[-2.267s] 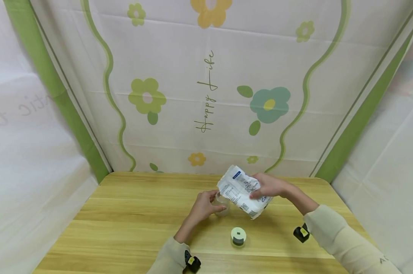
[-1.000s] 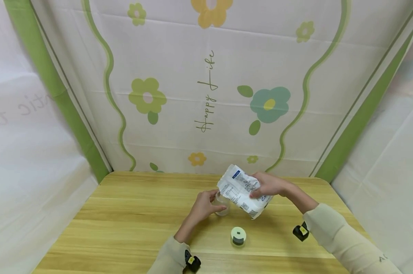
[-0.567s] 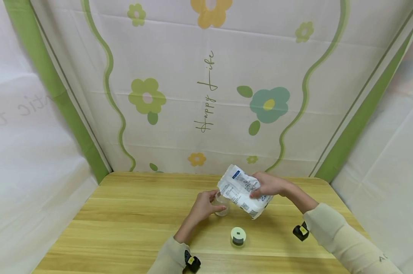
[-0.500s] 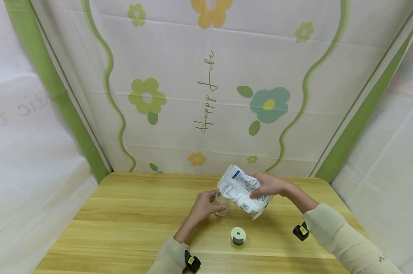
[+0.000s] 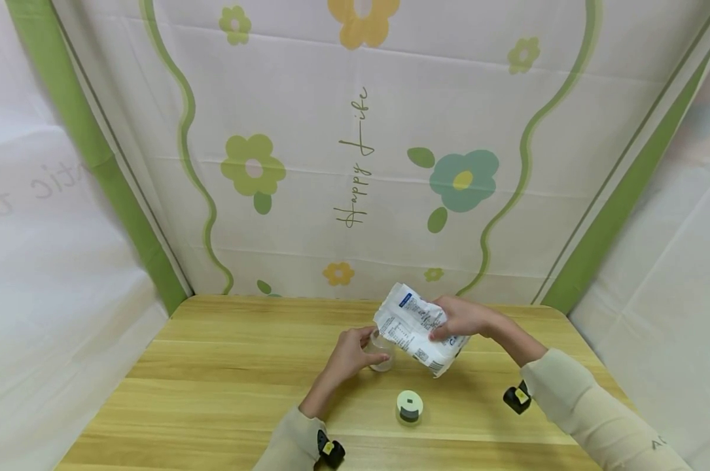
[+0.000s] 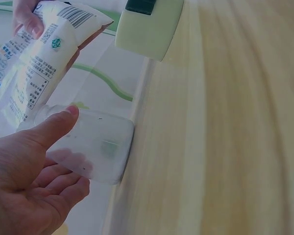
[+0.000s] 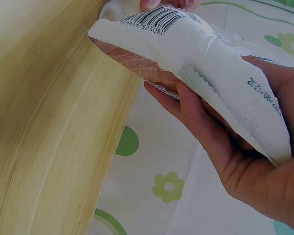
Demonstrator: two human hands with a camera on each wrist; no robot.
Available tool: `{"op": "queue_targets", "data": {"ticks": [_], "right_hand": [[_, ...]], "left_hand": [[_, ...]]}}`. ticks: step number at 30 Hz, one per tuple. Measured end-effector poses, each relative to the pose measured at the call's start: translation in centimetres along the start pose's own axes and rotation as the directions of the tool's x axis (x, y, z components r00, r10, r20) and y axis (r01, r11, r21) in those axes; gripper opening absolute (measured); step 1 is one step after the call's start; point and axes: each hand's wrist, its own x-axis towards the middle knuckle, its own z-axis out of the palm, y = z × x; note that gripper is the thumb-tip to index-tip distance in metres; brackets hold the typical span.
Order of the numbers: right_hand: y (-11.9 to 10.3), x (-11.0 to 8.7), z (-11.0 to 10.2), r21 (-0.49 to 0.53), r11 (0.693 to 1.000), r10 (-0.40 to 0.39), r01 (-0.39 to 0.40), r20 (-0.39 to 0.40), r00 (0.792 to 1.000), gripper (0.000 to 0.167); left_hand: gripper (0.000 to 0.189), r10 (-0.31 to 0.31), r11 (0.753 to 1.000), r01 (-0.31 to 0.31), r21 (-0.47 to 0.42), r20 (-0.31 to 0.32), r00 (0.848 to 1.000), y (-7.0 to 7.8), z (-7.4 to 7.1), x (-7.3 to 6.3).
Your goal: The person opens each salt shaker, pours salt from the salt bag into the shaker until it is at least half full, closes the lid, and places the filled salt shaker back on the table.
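A bag (image 5: 412, 332), one end at the mouth of a jar (image 5: 382, 361) on the desk (image 5: 231, 379).
The left hand (image 5: 349, 354) clasps the upright jar, thumb on one side and fingers on the other; the right hand (image 5: 459, 318), right of the jar, pinches the bag. The bag's end meets or hangs just over the jar's rim; I cannot tell which, and no stream shows. If this is pouring, as it seems, it calls for centring the opening over the jar, raising the other end gradually and bracing the jar against knocks. The lid (image 5: 409, 400) sits on the jar's near side.
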Motion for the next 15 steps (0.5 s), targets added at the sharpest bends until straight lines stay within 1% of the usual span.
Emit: {"op": "queue_targets", "data": {"ticks": [15], "right_hand": [[-0.11, -0.07, 0.02, 0.009, 1.0, -0.003, 0.003, 0.006, 1.0, 0.031]], "left_hand": [[0.058, -0.006, 1.0, 0.006, 0.004, 0.003, 1.0, 0.12, -0.03, -0.02]]}}
